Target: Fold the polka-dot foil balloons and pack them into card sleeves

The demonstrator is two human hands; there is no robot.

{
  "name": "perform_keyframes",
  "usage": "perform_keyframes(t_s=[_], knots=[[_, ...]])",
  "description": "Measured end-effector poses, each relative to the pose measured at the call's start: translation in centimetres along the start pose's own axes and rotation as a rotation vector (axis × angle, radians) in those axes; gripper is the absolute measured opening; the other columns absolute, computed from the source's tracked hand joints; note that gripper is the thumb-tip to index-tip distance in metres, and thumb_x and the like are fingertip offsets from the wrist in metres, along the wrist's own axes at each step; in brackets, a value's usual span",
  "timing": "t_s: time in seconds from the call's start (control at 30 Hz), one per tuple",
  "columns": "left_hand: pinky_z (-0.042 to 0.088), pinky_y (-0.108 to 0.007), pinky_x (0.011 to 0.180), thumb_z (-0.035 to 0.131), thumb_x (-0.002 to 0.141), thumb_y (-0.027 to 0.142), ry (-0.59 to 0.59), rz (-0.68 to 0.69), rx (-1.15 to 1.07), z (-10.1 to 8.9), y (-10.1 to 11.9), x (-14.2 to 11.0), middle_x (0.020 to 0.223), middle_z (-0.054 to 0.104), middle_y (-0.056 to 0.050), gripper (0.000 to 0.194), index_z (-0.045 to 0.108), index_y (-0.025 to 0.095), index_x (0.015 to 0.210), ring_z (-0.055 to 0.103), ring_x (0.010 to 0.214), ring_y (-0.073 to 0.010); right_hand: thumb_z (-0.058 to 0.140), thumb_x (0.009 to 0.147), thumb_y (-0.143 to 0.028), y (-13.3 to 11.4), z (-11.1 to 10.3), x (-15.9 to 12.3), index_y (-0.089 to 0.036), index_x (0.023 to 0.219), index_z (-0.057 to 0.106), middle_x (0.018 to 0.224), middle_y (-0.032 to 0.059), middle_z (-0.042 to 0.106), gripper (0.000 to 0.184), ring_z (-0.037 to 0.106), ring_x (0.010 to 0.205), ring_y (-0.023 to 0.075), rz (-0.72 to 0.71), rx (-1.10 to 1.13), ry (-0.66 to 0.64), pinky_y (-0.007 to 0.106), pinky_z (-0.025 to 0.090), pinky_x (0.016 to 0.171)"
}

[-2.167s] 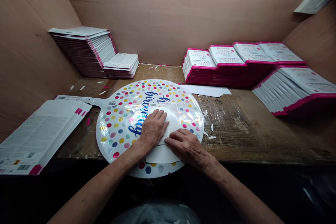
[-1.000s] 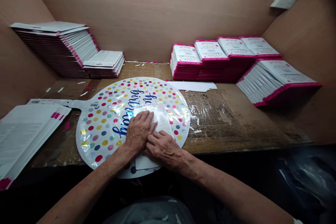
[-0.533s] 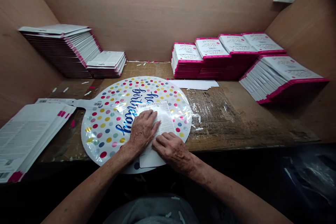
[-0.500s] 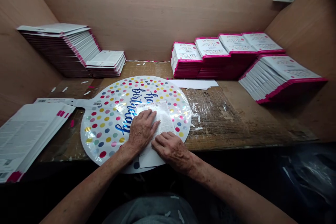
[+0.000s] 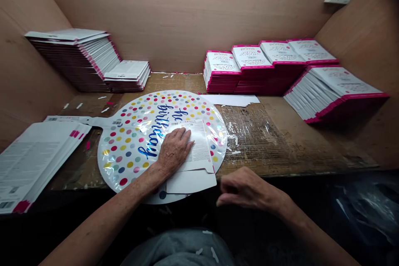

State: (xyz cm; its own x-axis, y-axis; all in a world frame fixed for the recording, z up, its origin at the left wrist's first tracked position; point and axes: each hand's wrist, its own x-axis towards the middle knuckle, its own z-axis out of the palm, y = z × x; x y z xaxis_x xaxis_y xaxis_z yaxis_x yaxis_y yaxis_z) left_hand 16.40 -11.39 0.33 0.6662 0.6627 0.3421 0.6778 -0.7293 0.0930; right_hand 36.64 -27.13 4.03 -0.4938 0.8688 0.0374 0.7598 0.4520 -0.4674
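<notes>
A flat round foil balloon [image 5: 134, 141] with coloured dots and blue script lies on the worn table [image 5: 280, 145]. On its near right part rests a white printed card [image 5: 199, 149] with a blank flap toward me. My left hand [image 5: 174, 149] lies flat on the card's left side, fingers stretched out. My right hand [image 5: 246, 189] hovers off the card, just past the table's front edge, its fingers loosely curled with nothing seen in them.
Stacks of pink-edged packs [image 5: 264, 68] line the back right, and another fanned stack [image 5: 336, 91] lies at right. White card stacks [image 5: 87, 58] stand at back left; more sheets [image 5: 34, 158] fan out at left. Loose white sheets [image 5: 232, 99] lie behind the balloon. Plywood walls enclose the table.
My right hand has lifted off the card and drawn back to the right, past the table's front edge. The card's lower flap now shows. My left hand stays on the card.
</notes>
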Motion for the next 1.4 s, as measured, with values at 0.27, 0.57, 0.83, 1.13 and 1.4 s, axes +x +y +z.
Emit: perform_keyframes(t_s=[0.27,0.57,0.83,1.13,1.4], knots=[[0.049,-0.041,0.100,0.051,0.095,0.036,0.107,0.031,-0.332,-2.0,0.0,-2.3,0.129,0.059,-0.016,0.026,0.064,0.016,0.104,0.057,0.120,-0.0255,0.057,0.096,-0.032,-1.5,5.0,1.2,-0.015,0.120,0.064,0.120,0.0163,0.065,0.030,0.056,0.116,0.0253,-0.170,-0.381,0.523,0.040,0.049,0.095],[0.049,-0.047,0.103,0.070,0.081,0.048,-0.023,0.131,-0.459,-4.4,0.2,-9.9,0.131,0.061,-0.015,0.040,0.071,0.022,0.111,0.053,0.127,-0.0308,0.051,0.100,-0.033,-0.5,5.0,2.6,-0.018,0.100,0.069,0.100,0.0096,0.071,0.024,0.063,0.092,0.0200,-0.135,-0.171,0.531,0.035,0.053,0.082],[0.052,-0.044,0.088,0.062,0.085,0.036,0.027,-0.296,-0.291,-2.9,1.3,-6.7,0.104,0.067,-0.011,0.022,0.065,0.019,0.071,0.062,0.104,-0.0280,0.052,0.098,-0.042,-0.6,4.8,4.1,-0.015,0.114,0.065,0.111,0.0136,0.067,0.034,0.065,0.095,0.0218,0.130,-0.116,0.559,0.034,0.055,0.080],[0.050,-0.052,0.094,0.070,0.073,0.058,0.166,-0.681,-0.655,-3.5,3.6,-7.1,0.118,0.066,-0.017,0.061,0.059,0.016,0.116,0.062,0.110,-0.0347,0.062,0.093,-0.021,-0.2,4.6,1.0,-0.016,0.122,0.064,0.105,0.0118,0.072,0.029,0.063,0.094,0.0210,-0.096,-0.373,0.740,0.033,0.053,0.082],[0.056,-0.030,0.057,0.086,0.059,0.042,0.235,-1.109,-1.688,-5.3,2.2,-4.4,0.084,0.073,-0.007,0.057,0.064,0.014,0.104,0.068,0.062,-0.0187,0.053,0.098,-0.037,-2.5,3.6,9.6,-0.018,0.101,0.069,0.105,0.0104,0.070,0.024,0.058,0.095,0.0225,0.016,-0.322,0.706,0.036,0.045,0.086]])
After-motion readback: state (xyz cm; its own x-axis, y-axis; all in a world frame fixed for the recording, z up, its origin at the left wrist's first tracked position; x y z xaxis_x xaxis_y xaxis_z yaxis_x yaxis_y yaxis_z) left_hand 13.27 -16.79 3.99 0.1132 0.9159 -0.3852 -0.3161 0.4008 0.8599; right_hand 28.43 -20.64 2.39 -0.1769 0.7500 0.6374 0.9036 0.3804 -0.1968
